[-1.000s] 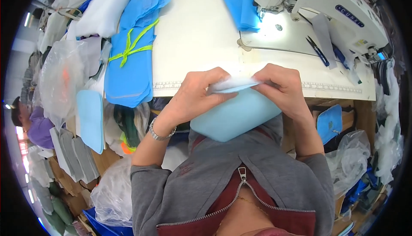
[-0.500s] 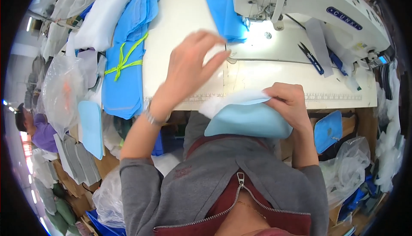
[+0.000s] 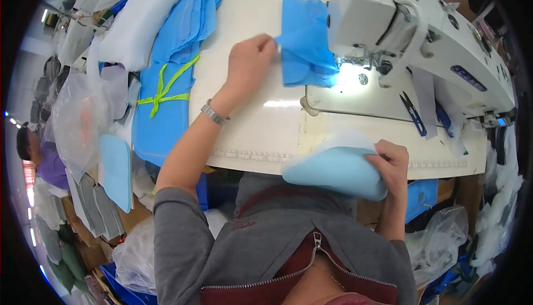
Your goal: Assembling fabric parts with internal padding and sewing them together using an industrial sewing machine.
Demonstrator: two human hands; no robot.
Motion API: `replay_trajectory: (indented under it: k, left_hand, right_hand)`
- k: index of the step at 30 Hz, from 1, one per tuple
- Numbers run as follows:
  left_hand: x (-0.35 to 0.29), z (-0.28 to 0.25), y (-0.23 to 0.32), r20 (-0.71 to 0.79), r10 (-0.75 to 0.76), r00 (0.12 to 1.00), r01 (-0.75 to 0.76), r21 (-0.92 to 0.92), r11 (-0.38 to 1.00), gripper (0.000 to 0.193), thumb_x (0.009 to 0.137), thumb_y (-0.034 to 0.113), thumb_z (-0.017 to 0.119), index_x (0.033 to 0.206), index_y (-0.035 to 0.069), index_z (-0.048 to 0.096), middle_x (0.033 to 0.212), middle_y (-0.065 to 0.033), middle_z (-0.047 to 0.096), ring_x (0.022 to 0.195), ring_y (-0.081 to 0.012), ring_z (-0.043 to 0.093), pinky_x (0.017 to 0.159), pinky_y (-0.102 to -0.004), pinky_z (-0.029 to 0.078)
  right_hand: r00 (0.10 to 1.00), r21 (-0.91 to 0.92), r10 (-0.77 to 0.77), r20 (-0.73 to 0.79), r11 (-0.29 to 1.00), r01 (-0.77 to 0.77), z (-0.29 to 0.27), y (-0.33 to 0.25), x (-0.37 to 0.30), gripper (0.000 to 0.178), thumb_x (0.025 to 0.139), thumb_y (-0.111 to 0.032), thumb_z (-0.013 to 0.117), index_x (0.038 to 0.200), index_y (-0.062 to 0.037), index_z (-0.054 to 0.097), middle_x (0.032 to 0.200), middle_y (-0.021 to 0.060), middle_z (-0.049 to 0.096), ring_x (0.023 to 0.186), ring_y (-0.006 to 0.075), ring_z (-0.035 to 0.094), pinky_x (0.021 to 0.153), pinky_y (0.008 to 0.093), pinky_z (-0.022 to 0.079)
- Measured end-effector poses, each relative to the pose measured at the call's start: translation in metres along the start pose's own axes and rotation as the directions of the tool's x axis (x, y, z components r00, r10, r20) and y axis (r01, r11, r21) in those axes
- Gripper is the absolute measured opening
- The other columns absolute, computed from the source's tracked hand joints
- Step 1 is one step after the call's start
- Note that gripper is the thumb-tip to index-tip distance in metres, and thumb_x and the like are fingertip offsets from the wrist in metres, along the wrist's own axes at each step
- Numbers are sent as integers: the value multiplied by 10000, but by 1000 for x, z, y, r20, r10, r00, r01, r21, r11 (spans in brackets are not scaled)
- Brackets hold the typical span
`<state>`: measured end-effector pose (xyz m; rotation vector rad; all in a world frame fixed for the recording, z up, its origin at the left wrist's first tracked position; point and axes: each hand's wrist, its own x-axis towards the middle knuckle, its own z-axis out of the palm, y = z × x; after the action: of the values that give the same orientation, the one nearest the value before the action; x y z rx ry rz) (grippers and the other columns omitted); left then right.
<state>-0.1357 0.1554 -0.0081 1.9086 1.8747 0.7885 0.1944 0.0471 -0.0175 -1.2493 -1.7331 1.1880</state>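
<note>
Pinched fingers of my left hand (image 3: 251, 61) grip the left edge of a bright blue fabric piece (image 3: 302, 44). That fabric lies on the table with its right end under the head of a white sewing machine (image 3: 361, 27), beside the lit needle area. Near the table's front edge, my right hand (image 3: 392, 166) is closed on a pale blue fabric piece (image 3: 333, 172). White padding (image 3: 347, 141) shows behind it, slightly blurred. Both hang partly over the edge, above my lap.
Thread snips (image 3: 413, 115) lie right of the needle plate. On the left, stacked blue fabric (image 3: 161, 130) is tied with a green strip, next to white batting (image 3: 136, 24) and a clear plastic bag (image 3: 80, 122). A person in purple (image 3: 51, 163) is at far left.
My left hand has gone from open above the table to pinching the bright blue fabric's edge, and that fabric is spread wider. The whole view has shifted; my right hand keeps its hold.
</note>
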Motion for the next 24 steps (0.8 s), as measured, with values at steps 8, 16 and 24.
replay_trajectory:
  k: [8,16,24]
  left_hand:
    - [-9,1,12,184,647,740,-668,317,673,386,824,215,630,1194,138,551,1278,-59,533,1195,-216,488,1015,-534,354]
    - [4,-32,-2,-194,627,755,-451,540,710,300,743,86,622,1041,52,613,1144,-93,599,1056,-229,566,841,-428,425]
    - [14,21,8,291,704,648,-759,323,565,168,760,132,599,913,65,620,982,-63,614,875,-204,598,727,-365,462]
  right_hand:
    - [999,19,32,20,999,-33,1,-2,4,88,679,1,676,762,21,654,631,47,571,583,113,519,538,244,379]
    - [1000,25,22,6,999,-22,-1,-1,3,101,663,28,673,763,29,658,632,49,572,581,120,512,536,246,369]
    - [1000,63,21,7,998,-21,3,-6,4,95,668,20,670,762,29,663,637,51,580,589,119,520,540,241,370]
